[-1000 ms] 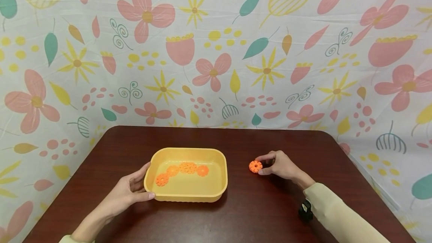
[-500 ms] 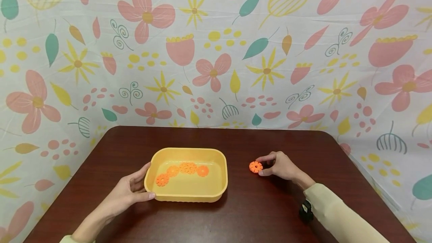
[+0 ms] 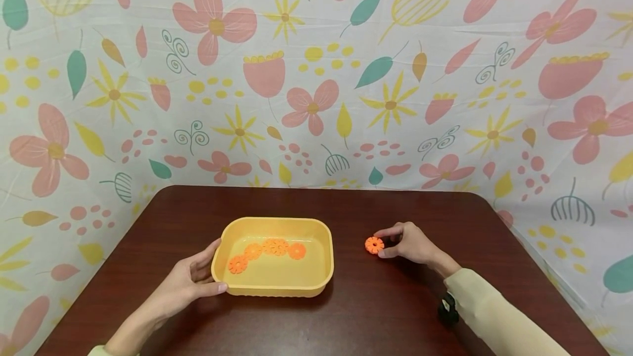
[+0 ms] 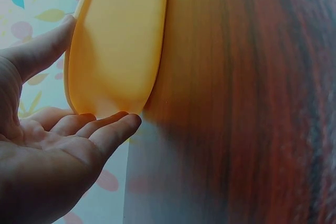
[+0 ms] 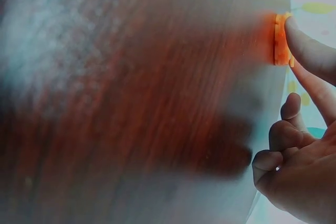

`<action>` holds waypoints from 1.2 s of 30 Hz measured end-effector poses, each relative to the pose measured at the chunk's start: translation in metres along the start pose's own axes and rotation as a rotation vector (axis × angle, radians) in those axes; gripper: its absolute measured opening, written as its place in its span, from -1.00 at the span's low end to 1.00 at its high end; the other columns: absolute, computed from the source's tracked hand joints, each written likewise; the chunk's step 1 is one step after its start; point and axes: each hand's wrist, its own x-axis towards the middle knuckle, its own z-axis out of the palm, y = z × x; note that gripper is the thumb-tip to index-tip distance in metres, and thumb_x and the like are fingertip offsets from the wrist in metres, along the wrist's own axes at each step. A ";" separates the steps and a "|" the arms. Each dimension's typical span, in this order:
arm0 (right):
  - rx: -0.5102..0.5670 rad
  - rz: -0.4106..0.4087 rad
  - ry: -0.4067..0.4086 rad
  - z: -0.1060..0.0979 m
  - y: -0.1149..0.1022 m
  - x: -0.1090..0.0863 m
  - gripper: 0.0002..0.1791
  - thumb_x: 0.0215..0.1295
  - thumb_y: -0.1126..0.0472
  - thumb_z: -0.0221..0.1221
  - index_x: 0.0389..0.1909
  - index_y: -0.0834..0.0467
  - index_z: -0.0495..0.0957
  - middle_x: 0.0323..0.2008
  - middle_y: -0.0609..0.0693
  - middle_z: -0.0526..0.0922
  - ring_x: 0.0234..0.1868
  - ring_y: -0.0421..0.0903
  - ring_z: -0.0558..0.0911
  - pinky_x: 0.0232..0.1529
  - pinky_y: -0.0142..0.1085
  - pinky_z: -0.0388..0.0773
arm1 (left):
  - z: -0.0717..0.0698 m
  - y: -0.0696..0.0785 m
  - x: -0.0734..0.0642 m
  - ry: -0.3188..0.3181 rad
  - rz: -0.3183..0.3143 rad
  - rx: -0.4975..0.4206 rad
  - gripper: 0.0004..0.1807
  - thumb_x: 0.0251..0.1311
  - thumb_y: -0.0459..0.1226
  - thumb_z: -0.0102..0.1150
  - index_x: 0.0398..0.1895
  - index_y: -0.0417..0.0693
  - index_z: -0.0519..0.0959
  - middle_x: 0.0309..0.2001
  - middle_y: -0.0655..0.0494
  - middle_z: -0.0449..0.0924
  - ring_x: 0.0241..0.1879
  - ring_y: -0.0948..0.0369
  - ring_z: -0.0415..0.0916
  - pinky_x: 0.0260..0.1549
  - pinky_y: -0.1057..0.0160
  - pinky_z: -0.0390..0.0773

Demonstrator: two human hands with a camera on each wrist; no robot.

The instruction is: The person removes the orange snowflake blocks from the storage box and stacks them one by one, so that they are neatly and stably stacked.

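A yellow plastic tray stands on the table, with several orange notched discs lying flat on its floor in a curved row. My left hand holds the tray's left end, thumb at the near corner and fingers along the end wall; the left wrist view shows the thumb and fingertips touching the tray. To the right of the tray, my right hand pinches an orange notched disc between thumb and index finger. Edge-on in the right wrist view, the disc looks thick, perhaps stacked. The other fingers are curled.
The dark brown wooden table has rounded far corners. A flower-patterned cloth hangs behind it and along both sides. A black device is strapped at the right wrist.
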 end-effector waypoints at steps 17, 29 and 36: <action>-0.023 -0.030 0.001 -0.004 -0.005 0.001 -0.52 0.09 0.22 0.61 0.06 0.23 0.79 -0.34 0.09 0.59 -0.32 0.00 0.42 -0.37 -0.27 0.32 | 0.001 0.002 0.001 0.005 0.007 -0.003 0.11 0.24 -0.40 0.48 0.70 -0.27 -0.07 0.65 -0.25 -0.04 0.48 -0.30 0.21 0.10 0.29 0.59; -0.024 -0.098 -0.022 0.006 -0.046 0.005 -0.54 0.09 0.21 0.61 0.04 0.23 0.79 -0.33 0.19 0.58 -0.35 0.01 0.40 -0.40 -0.31 0.33 | 0.000 0.001 0.001 0.011 0.004 0.002 0.11 0.23 -0.41 0.48 0.70 -0.28 -0.07 0.65 -0.25 -0.06 0.49 -0.29 0.18 0.11 0.28 0.60; -0.013 -0.191 -0.056 0.018 -0.071 0.011 -0.58 0.11 0.18 0.60 0.02 0.10 0.82 -0.36 0.05 0.59 -0.32 0.12 0.46 -0.36 -0.32 0.39 | 0.000 0.000 0.001 0.010 0.004 0.012 0.11 0.24 -0.39 0.48 0.70 -0.26 -0.07 0.66 -0.22 -0.07 0.50 -0.27 0.19 0.14 0.30 0.57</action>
